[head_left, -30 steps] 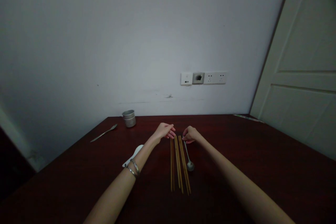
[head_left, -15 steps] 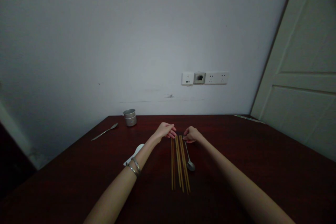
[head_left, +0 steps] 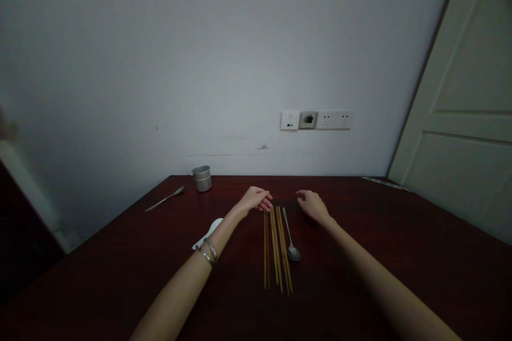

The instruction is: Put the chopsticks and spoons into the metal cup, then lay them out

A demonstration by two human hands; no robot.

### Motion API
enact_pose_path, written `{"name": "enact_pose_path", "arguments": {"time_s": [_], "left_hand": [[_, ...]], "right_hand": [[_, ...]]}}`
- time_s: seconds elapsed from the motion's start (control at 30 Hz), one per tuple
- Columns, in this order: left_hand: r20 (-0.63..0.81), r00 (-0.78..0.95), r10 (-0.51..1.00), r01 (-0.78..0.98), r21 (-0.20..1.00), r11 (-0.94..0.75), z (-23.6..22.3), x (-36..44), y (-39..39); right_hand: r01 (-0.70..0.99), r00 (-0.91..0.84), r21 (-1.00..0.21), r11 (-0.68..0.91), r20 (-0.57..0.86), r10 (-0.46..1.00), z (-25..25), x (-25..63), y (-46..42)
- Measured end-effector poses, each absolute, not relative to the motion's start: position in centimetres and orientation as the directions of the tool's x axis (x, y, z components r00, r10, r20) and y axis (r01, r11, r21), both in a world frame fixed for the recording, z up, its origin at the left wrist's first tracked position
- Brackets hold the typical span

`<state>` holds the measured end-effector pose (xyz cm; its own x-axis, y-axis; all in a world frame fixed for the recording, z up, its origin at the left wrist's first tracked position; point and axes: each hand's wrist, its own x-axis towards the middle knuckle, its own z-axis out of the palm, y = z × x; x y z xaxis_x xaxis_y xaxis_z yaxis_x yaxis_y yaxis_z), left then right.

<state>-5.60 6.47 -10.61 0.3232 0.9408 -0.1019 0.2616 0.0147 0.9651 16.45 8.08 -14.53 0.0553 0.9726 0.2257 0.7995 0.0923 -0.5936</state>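
Several wooden chopsticks (head_left: pixel 276 250) lie side by side on the dark red table, pointing away from me. A long-handled metal spoon (head_left: pixel 293 253) rests just right of them, bowl towards me. My left hand (head_left: pixel 258 199) hovers at the far ends of the left chopsticks, fingers loosely stretched and apart, holding nothing visible; I cannot tell whether it touches them. To the right of the spoon's handle end is my right hand (head_left: pixel 312 204), empty, with thumb and fingers apart. Partly behind my left forearm lies a white spoon-shaped utensil (head_left: pixel 215 226).
A metal cup (head_left: pixel 202 178) stands at the back left, with a fork (head_left: pixel 166 199) lying left of it. At the back right edge is a thin flat strip (head_left: pixel 386 184). Wall sockets (head_left: pixel 316 120) sit above the table, a white door (head_left: pixel 468 117) at right. A blurred skin-coloured shape (head_left: pixel 6 127) shows far left.
My right hand has let go of the spoon's handle and moved right, its fingers opening. The spoon stays beside the chopsticks. My left hand keeps its place; the view shifts slightly.
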Motion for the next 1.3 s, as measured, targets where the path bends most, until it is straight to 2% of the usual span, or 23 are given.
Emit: {"name": "enact_pose_path", "arguments": {"time_s": [0.07,0.27,0.57,0.67,0.73,0.9,0.97,1.0,1.2,1.3], "left_hand": [[-0.094,0.321,0.942,0.267,0.964,0.006,-10.5,-5.5,6.4],[-0.047,0.338,0.94,0.311,0.948,-0.064,-9.8,-5.3,6.0],[0.129,0.338,0.932,0.309,0.921,-0.239,-5.2,-7.8,4.3],[0.256,0.234,0.938,0.36,0.873,-0.328,-4.0,-11.4,5.6],[0.341,0.077,0.937,0.399,0.851,-0.342,-3.8,-15.0,6.9],[0.383,-0.218,0.898,0.625,0.761,-0.173,-5.8,-26.3,8.8],[0.384,-0.28,0.88,0.772,0.634,-0.032,-7.2,-30.6,8.5],[0.385,-0.288,0.877,0.851,0.523,0.049,-7.8,-32.5,8.2],[0.263,-0.396,0.88,0.895,0.326,0.306,-11.0,-40.4,5.4],[0.194,-0.406,0.893,0.903,0.238,0.359,-12.3,-42.3,4.4]], "right_hand": [[0.873,0.016,-0.468,0.137,0.309,0.951,-15.6,17.8,7.6],[0.94,-0.12,-0.258,0.223,0.363,0.924,-18.7,19.4,6.5],[0.962,-0.159,-0.141,0.232,0.396,0.904,-19.3,19.4,6.8],[0.956,-0.181,-0.131,0.262,0.439,0.88,-20.0,19.7,7.1],[0.951,-0.207,-0.111,0.288,0.463,0.862,-20.4,19.9,7.4],[0.955,-0.228,-0.061,0.292,0.485,0.845,-21.3,20.2,7.9],[0.953,-0.241,-0.046,0.3,0.486,0.84,-21.5,20.3,8.1],[0.952,-0.247,-0.039,0.304,0.485,0.839,-21.6,20.4,8.3],[0.952,-0.259,-0.021,0.304,0.469,0.844,-22.1,20.8,8.8],[0.952,-0.267,-0.012,0.307,0.463,0.845,-22.2,20.9,9.0]]}}
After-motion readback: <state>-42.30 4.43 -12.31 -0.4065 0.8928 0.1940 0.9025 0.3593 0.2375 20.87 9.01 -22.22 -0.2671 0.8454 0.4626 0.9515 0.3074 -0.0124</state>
